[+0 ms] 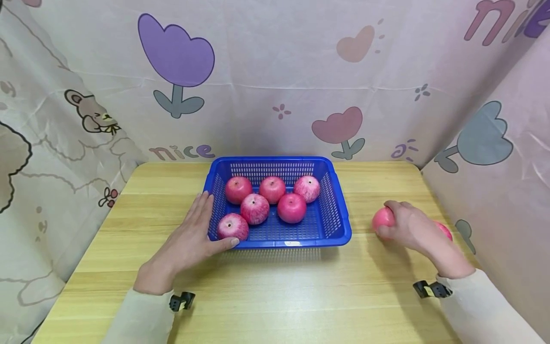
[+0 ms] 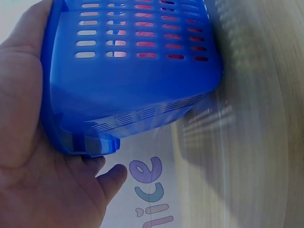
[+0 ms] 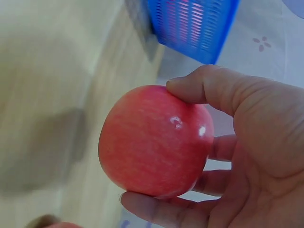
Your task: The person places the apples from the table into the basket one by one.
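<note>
A blue plastic basket [image 1: 341,210] stands on the table with several red apples [image 1: 291,208] inside. My left hand [image 1: 182,248] rests at its near left corner, thumb along the front rim and the other fingers extended along the left side. In the left wrist view the palm lies against the basket rim [image 2: 50,95]. Right of the basket, my right hand [image 1: 410,228] grips a red apple [image 3: 154,142] between thumb and fingers, above the tabletop. Another apple [image 1: 444,231] is behind the right wrist, partly hidden by it.
The light wooden table [image 1: 275,296] meets a patterned cloth backdrop [image 1: 266,95] at the back and along both sides. Dark wrist cameras [image 1: 182,301] are strapped at both cuffs.
</note>
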### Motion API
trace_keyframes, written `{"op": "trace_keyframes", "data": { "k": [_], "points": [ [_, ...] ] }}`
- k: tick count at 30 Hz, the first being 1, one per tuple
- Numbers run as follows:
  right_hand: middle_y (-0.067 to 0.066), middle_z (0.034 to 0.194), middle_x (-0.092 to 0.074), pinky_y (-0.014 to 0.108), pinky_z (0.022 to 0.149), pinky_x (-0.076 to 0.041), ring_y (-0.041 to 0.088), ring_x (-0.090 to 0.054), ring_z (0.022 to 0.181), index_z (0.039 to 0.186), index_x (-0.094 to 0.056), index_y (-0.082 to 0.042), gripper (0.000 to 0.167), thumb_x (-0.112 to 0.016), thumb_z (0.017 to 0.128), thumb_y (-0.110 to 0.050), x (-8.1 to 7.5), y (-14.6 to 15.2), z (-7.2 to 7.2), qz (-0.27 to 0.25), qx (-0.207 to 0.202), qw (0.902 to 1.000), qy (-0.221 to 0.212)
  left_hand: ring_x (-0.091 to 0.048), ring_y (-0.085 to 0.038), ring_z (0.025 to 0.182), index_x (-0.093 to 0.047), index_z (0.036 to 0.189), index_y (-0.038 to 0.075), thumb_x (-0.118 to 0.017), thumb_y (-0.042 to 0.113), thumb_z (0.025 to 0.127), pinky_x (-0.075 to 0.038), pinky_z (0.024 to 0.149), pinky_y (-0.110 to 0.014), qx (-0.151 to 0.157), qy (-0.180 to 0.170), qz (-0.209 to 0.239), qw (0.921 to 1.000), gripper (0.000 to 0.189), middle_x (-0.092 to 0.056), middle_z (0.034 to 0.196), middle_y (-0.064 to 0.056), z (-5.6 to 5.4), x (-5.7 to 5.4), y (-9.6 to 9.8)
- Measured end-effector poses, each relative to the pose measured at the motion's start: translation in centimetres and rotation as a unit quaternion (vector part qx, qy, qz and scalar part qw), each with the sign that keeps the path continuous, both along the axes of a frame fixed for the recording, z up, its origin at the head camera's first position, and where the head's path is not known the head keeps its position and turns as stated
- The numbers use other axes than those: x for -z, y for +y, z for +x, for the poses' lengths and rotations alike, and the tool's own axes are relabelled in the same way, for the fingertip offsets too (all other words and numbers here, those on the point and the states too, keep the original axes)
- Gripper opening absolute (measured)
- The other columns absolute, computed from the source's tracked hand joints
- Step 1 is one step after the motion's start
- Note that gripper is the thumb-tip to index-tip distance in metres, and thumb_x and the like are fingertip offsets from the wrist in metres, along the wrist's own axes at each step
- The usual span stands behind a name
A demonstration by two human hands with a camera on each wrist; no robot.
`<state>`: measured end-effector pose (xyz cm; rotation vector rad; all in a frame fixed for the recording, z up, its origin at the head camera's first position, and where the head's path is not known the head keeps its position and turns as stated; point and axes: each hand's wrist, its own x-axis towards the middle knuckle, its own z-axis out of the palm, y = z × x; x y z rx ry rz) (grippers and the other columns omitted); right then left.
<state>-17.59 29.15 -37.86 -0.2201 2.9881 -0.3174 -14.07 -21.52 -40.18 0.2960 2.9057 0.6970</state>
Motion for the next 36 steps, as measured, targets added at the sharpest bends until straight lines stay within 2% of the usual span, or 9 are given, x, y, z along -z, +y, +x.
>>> {"op": "trace_keyframes", "data": {
  "k": [4, 11, 18, 23, 27, 31, 34, 36],
  "points": [
    [0.037, 0.124, -0.060, 0.058, 0.079, -0.059, 0.044, -0.064, 0.096, 0.145, -0.047, 0.012, 0.080, -0.078, 0.087, -0.033, -1.4, -0.6, -0.3, -0.013, 0.005, 0.9999, 0.008, 0.009, -0.034, 0.165, 0.005, 0.169, 0.007, -0.062, 0.088, 0.081, -0.018, 0.126, -0.068, -0.001, -0.001, -0.011, 0.9999, 0.137, 0.013, 0.178, -0.011, 0.0, -0.1, 0.0],
    [0.036, 0.131, -0.057, 0.062, 0.083, -0.057, 0.049, -0.061, 0.106, 0.149, -0.046, 0.007, 0.079, -0.074, 0.091, -0.037, -4.0, -2.7, -0.9, -0.012, -0.002, 0.9990, 0.044, 0.006, -0.038, 0.165, 0.003, 0.169, 0.006, -0.056, 0.093, 0.079, -0.017, 0.127, -0.067, 0.007, 0.001, -0.035, 0.9994, 0.139, 0.011, 0.178, -0.014, -0.1, -0.4, -0.1],
    [0.031, 0.137, -0.057, 0.062, 0.087, -0.055, 0.047, -0.061, 0.112, 0.151, -0.047, 0.001, 0.076, -0.072, 0.092, -0.040, -6.4, -5.6, -1.5, -0.010, -0.016, 0.9985, 0.052, 0.006, -0.039, 0.165, 0.002, 0.169, 0.005, -0.056, 0.093, 0.079, -0.016, 0.126, -0.068, 0.007, -0.002, -0.035, 0.9994, 0.139, 0.010, 0.178, -0.015, -0.1, -0.5, -0.1],
    [0.027, 0.138, -0.058, 0.059, 0.088, -0.056, 0.044, -0.061, 0.113, 0.149, -0.051, -0.002, 0.071, -0.071, 0.092, -0.041, -7.5, -7.8, -1.7, -0.011, -0.028, 0.9978, 0.059, 0.007, -0.039, 0.165, 0.001, 0.169, 0.005, -0.058, 0.091, 0.080, -0.017, 0.126, -0.068, 0.007, -0.002, -0.030, 0.9995, 0.138, 0.010, 0.178, -0.015, 0.0, -0.5, 0.0],
    [0.025, 0.143, -0.056, 0.058, 0.090, -0.056, 0.043, -0.061, 0.117, 0.151, -0.048, -0.003, 0.074, -0.071, 0.092, -0.041, -8.0, -9.4, -2.0, -0.020, -0.039, 0.9976, 0.053, 0.006, -0.039, 0.164, 0.000, 0.169, 0.004, -0.057, 0.092, 0.079, -0.017, 0.126, -0.068, 0.009, -0.003, -0.030, 0.9995, 0.139, 0.008, 0.178, -0.016, -0.1, -0.6, 0.0],
    [0.021, 0.133, -0.060, 0.054, 0.087, -0.057, 0.039, -0.063, 0.112, 0.151, -0.045, 0.000, 0.077, -0.072, 0.090, -0.038, -8.2, -11.1, -2.2, -0.038, -0.066, 0.9952, 0.063, 0.006, -0.040, 0.164, 0.000, 0.169, 0.003, -0.056, 0.094, 0.079, -0.016, 0.126, -0.068, 0.012, -0.005, -0.032, 0.9994, 0.140, 0.008, 0.178, -0.018, -0.1, -0.7, -0.1],
    [0.015, 0.117, -0.062, 0.049, 0.081, -0.057, 0.035, -0.064, 0.102, 0.140, -0.049, 0.000, 0.068, -0.074, 0.088, -0.037, -8.3, -12.4, -2.4, -0.045, -0.086, 0.9923, 0.077, 0.007, -0.040, 0.164, 0.000, 0.169, 0.003, -0.057, 0.093, 0.079, -0.016, 0.126, -0.068, 0.012, -0.006, -0.032, 0.9994, 0.139, 0.008, 0.177, -0.018, -0.1, -0.7, 0.0],
    [0.013, 0.114, -0.062, 0.047, 0.081, -0.058, 0.033, -0.064, 0.100, 0.134, -0.051, -0.001, 0.063, -0.075, 0.086, -0.036, -8.3, -13.3, -2.4, -0.048, -0.095, 0.9907, 0.084, 0.007, -0.040, 0.164, 0.000, 0.169, 0.003, -0.056, 0.093, 0.079, -0.016, 0.126, -0.068, 0.012, -0.006, -0.031, 0.9994, 0.139, 0.009, 0.177, -0.018, -0.1, -0.7, 0.0]
  ]
}}
